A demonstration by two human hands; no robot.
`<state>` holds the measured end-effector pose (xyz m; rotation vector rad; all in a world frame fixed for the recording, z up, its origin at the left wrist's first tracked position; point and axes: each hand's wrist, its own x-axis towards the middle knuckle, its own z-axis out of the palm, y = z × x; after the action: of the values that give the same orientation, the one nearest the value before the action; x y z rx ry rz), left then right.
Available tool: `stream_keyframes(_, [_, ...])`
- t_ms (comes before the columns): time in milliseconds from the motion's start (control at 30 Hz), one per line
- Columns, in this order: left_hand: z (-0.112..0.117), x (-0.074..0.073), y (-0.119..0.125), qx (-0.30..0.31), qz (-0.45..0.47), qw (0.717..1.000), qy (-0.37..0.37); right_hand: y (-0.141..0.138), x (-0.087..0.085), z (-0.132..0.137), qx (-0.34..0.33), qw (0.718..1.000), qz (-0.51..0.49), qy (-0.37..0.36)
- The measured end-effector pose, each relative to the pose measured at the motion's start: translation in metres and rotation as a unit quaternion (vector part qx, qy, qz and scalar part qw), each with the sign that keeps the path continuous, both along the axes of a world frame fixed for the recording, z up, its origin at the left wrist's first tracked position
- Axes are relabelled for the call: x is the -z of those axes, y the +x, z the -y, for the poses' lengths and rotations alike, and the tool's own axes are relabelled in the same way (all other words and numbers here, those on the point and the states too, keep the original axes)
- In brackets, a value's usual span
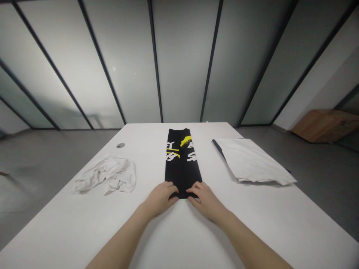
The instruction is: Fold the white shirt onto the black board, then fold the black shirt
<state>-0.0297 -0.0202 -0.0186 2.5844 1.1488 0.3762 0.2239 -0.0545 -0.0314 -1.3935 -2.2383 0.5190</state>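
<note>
A black T-shirt [181, 172] with white and yellow print lies folded into a long narrow strip down the middle of the white table. At its near end, my left hand [162, 196] is on the left corner, fingers bent over the cloth and thumb at the edge. My right hand [204, 198] grips the right corner in the same way. A short stretch of the near edge shows between the two thumbs. The undersides of the fingertips are hidden.
On the left of the white table [179, 231] lies a crumpled white cloth [110, 175], with a round grey disc [120, 145] beyond it. Folded white garments [249, 160] with a dark layer beneath lie to the right. A wooden cabinet [322, 127] stands past the table.
</note>
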Motion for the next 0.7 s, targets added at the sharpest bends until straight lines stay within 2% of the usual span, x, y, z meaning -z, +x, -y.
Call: stream_keyframes(700, [0.0015, -0.0001, 0.0007, -0.009, -0.003, 1.000, 0.004, 0.0017, 0.0006, -0.0024, -0.008, 1.000, -0.001, -0.016])
